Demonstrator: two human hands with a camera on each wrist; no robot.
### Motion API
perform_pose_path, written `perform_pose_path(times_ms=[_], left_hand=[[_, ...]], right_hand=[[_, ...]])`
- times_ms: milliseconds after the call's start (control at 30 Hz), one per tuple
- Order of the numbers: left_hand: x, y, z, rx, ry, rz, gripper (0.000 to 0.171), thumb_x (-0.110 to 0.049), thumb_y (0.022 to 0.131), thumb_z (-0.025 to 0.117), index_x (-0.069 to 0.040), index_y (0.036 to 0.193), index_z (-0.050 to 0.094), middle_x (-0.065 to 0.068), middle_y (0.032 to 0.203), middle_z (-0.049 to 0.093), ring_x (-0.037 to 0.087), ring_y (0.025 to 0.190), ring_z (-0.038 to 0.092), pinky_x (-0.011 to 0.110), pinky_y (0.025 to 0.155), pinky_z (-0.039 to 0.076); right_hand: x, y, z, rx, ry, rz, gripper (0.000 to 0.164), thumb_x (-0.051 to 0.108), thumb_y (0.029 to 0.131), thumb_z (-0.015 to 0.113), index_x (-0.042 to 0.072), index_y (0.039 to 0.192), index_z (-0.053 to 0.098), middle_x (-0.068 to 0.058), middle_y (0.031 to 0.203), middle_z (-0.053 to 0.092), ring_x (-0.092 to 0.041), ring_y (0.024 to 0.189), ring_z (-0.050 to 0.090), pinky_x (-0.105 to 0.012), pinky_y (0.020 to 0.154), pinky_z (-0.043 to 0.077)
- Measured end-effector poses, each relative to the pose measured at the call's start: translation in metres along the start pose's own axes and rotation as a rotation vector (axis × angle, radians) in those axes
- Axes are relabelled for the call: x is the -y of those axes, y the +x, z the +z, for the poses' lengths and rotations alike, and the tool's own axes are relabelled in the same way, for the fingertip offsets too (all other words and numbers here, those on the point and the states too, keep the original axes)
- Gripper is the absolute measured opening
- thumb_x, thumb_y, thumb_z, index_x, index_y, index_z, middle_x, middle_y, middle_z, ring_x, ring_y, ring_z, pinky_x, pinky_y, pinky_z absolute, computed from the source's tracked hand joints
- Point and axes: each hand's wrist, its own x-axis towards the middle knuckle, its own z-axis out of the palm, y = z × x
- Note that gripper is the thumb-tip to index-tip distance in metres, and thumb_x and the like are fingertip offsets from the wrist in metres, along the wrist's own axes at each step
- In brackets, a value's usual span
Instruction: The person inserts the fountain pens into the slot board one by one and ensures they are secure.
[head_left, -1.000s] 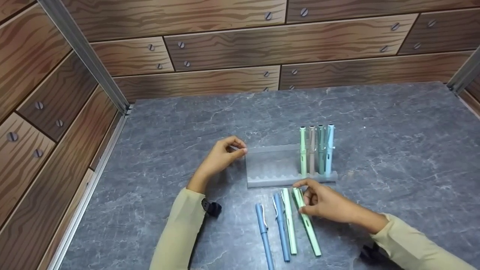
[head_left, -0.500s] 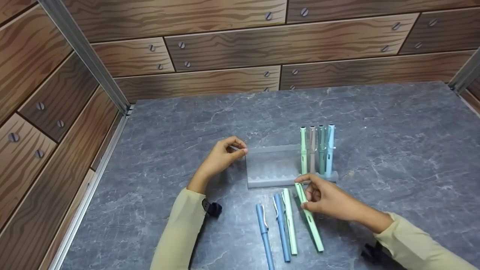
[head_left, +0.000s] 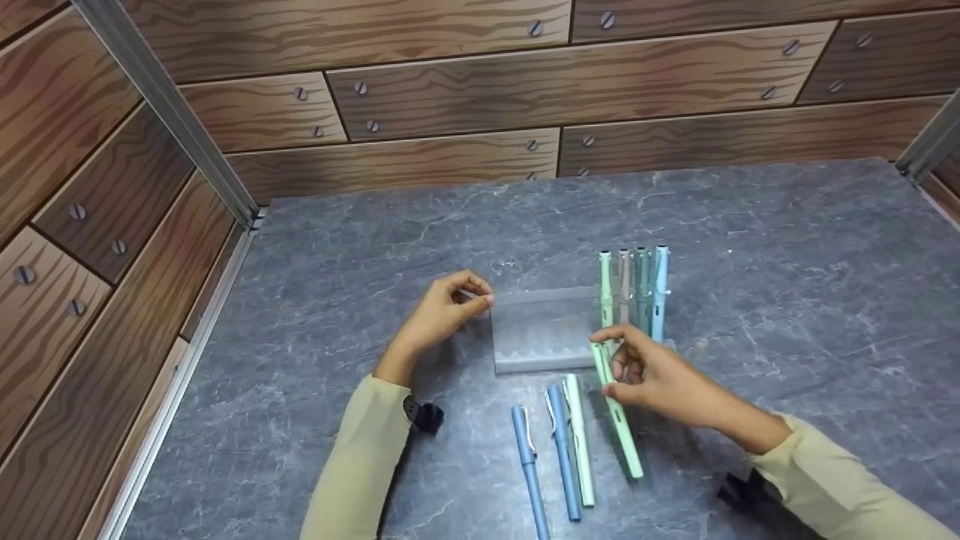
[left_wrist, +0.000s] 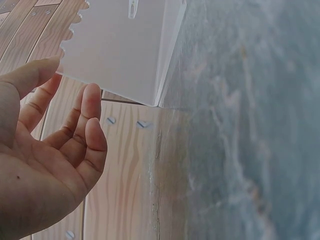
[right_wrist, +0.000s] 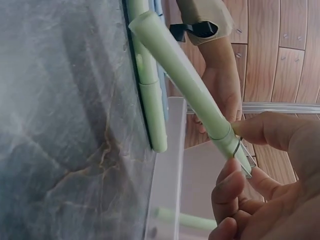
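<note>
My left hand (head_left: 446,315) pinches the upper left corner of a clear acrylic pen stand (head_left: 544,322) between thumb and index finger; the left wrist view shows its notched edge (left_wrist: 68,34) beside the thumb. My right hand (head_left: 664,382) pinches a light green pen (head_left: 622,435) near its clip end, tilted and raised off the table in front of the stand. Upright in the stand's right side are a light green pen (head_left: 606,281), a brownish pen (head_left: 624,285), a dark green pen (head_left: 643,289) and a light blue pen (head_left: 661,285). The right hand hides their lower ends.
Lying on the grey marbled table (head_left: 360,247) before the stand are a blue pen (head_left: 529,465), a second blue pen (head_left: 564,457) and a light green pen (head_left: 579,450). Wood-patterned panels (head_left: 450,97) wall the back and left side.
My right hand has lifted the light green pen off the table and carried it forward, toward the stand's front ledge. The left hand has stayed at the corner.
</note>
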Motion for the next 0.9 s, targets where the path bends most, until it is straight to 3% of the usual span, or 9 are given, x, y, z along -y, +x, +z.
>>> perform_pose_path(times_ms=[267, 533, 900], left_hand=[[0.0, 0.0, 0.001, 0.005, -0.009, 0.005, 0.013, -0.011, 0.089, 0.066, -0.001, 0.098, 0.065, 0.012, 0.098, 0.067, 0.017, 0.071, 0.059, 0.034, 0.063, 0.051], [0.0, 0.001, 0.0, 0.015, -0.006, -0.005, 0.014, -0.014, 0.09, 0.067, -0.003, 0.099, 0.065, 0.012, 0.101, 0.067, 0.023, 0.071, 0.059, 0.03, 0.056, 0.048], [0.001, 0.002, 0.0, 0.014, -0.011, -0.006, 0.014, -0.012, 0.09, 0.066, -0.001, 0.099, 0.065, 0.014, 0.101, 0.067, 0.028, 0.071, 0.06, 0.032, 0.055, 0.047]], right_hand=[[0.005, 0.004, -0.002, -0.06, -0.007, -0.023, 0.055, -0.001, 0.08, 0.071, 0.004, 0.129, 0.046, -0.007, 0.082, 0.051, -0.005, 0.065, 0.044, -0.019, 0.057, 0.041], [0.018, 0.013, -0.006, -0.169, -0.083, -0.006, 0.058, -0.004, 0.077, 0.071, 0.006, 0.129, 0.048, -0.005, 0.084, 0.053, -0.007, 0.068, 0.047, -0.019, 0.06, 0.045], [0.032, 0.026, -0.013, -0.239, -0.167, -0.01, 0.058, -0.002, 0.078, 0.071, 0.007, 0.131, 0.048, -0.005, 0.086, 0.055, -0.008, 0.067, 0.048, -0.02, 0.06, 0.044]])
